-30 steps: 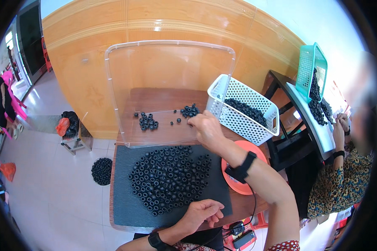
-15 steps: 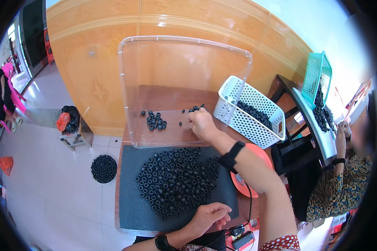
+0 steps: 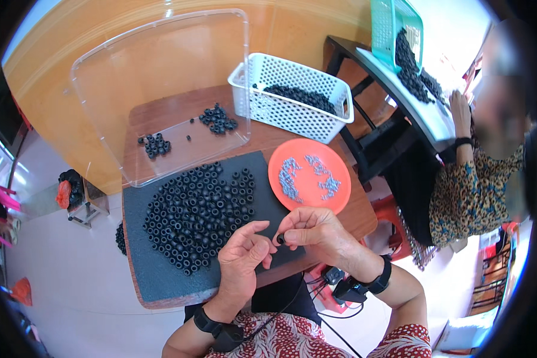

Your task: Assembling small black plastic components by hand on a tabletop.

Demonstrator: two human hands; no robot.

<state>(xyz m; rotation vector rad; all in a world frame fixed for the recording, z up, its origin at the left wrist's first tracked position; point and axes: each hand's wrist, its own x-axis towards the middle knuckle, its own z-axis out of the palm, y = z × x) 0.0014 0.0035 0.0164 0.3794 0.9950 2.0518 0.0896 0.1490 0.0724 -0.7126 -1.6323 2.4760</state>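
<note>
Over the near edge of the dark grey mat (image 3: 140, 262), my right hand (image 3: 313, 234) pinches a small black ring-like piece (image 3: 281, 238) between thumb and fingertips. My left hand (image 3: 243, 259) is just beside it, its index finger stretched and thumb apart, the other fingers curled; nothing shows in it. A wide pile of similar black hollow pieces (image 3: 191, 215) covers the mat to the left. To the right of the mat lies an orange-red plate (image 3: 307, 203) bearing small silvery-grey bits (image 3: 289, 179), too small to name.
Behind the mat, a clear plastic lid-like tray (image 3: 173, 107) stands tilted, near two small clusters of black pieces (image 3: 218, 119). A white perforated basket (image 3: 292, 119) holds more. At the right, a person (image 3: 474, 185) works at another table with a green basket (image 3: 420, 36). Cables (image 3: 322, 286) hang below.
My right hand has come back from the far cluster of black pieces and now holds one in front of me. My left hand has risen to meet it. The view has shifted right.
</note>
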